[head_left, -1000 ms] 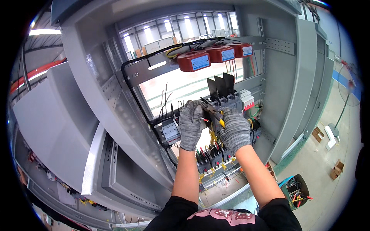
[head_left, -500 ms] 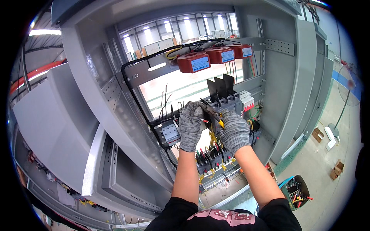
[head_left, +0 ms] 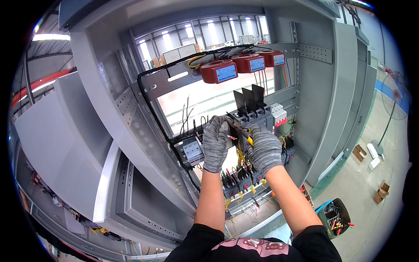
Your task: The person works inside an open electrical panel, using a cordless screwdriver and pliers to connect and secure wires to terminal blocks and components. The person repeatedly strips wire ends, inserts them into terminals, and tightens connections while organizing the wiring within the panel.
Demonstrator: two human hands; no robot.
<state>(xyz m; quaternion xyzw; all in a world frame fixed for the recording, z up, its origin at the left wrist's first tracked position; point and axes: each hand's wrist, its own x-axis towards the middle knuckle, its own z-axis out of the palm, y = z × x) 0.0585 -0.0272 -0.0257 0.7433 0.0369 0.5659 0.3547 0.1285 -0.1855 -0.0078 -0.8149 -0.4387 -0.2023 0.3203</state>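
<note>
Grey knitted gloves cover both hands. My right hand [head_left: 266, 148] is closed round pliers [head_left: 249, 139] with yellow-and-black handles, whose dark jaws point up and left toward my left fingertips. My left hand [head_left: 216, 142] is closed, its thumb and forefinger pinched together beside the jaws. A thin wire [head_left: 231, 137] with a white and red end sticks out from under the left palm; the pinched part is hidden. Just behind the hands stands a grey circuit breaker [head_left: 258, 119] with upright black barrier plates [head_left: 250, 99] on top.
An open grey metal cabinet [head_left: 345, 100] surrounds my arms. Red current transformers [head_left: 219, 71] hang on the upper rail. A small white breaker [head_left: 278, 114] sits right, a grey device [head_left: 192, 150] left. Wired contactors [head_left: 238, 183] line the lower rail. A tool bucket [head_left: 335, 218] stands on the floor.
</note>
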